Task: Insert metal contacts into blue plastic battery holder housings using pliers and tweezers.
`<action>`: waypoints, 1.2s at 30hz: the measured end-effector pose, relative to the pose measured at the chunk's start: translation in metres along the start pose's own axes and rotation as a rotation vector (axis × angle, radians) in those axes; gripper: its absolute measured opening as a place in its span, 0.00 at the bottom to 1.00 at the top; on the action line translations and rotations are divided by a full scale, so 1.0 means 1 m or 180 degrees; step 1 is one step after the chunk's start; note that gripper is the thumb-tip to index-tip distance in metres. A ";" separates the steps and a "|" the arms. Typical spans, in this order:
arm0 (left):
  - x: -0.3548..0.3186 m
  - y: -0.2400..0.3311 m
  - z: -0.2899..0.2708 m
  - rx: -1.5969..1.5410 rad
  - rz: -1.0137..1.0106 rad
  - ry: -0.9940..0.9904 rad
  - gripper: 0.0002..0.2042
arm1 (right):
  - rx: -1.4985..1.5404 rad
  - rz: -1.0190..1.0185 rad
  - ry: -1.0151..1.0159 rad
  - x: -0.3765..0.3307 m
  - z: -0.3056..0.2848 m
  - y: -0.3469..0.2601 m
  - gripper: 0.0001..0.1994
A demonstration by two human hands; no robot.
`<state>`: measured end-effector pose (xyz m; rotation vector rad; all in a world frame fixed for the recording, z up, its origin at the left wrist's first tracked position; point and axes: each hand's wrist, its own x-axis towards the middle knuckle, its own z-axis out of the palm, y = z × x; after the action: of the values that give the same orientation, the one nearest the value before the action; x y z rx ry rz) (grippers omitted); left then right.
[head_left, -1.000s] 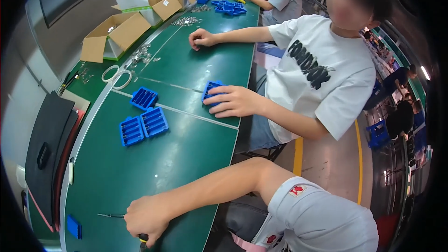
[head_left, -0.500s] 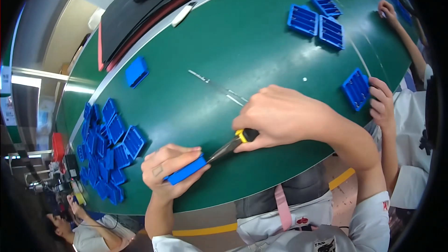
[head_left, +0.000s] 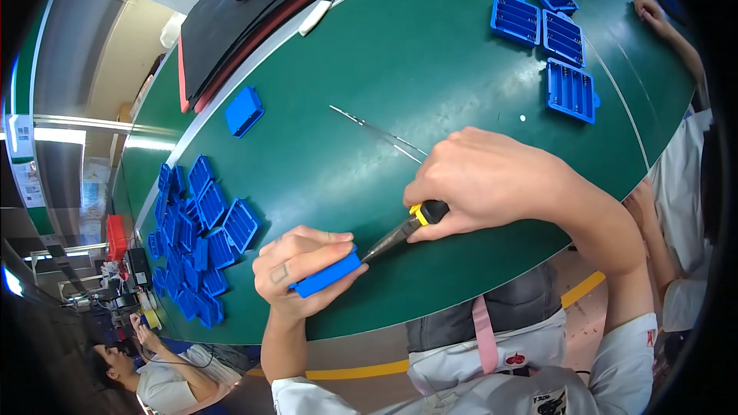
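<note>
My left hand grips a small blue plastic tray on edge, just above the green table near its front rim. My right hand is closed on a screwdriver with a black and yellow handle. Its metal tip points left and meets the end of the blue tray. A thin metal rod lies on the table just beyond my right hand.
A heap of several blue trays lies at the left, and one single blue tray sits farther back. Three more trays lie at the far right, near another person's forearm. A black mat borders the table's far edge.
One second ago the view faced right toward seated co-workers; it has swung left onto my hands. Since half a second ago both hands hold tray and screwdriver much the same.
</note>
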<state>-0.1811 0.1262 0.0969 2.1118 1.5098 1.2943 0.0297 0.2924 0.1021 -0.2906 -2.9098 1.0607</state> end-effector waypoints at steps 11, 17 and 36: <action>0.001 -0.006 0.003 -0.0145 -0.0025 0.0091 0.19 | -0.0036 -0.0053 0.0047 -0.001 0.001 0.004 0.16; -0.001 -0.012 -0.001 -0.0033 0.0227 -0.0045 0.23 | 0.0017 -0.0099 0.0111 0.000 0.002 0.005 0.16; 0.000 -0.007 0.003 -0.0125 0.0061 0.0163 0.18 | -0.0015 -0.0098 0.0198 -0.002 0.003 0.003 0.14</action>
<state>-0.1838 0.1303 0.0906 2.0890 1.4750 1.3833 0.0322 0.2920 0.0978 -0.2727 -2.8528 1.0217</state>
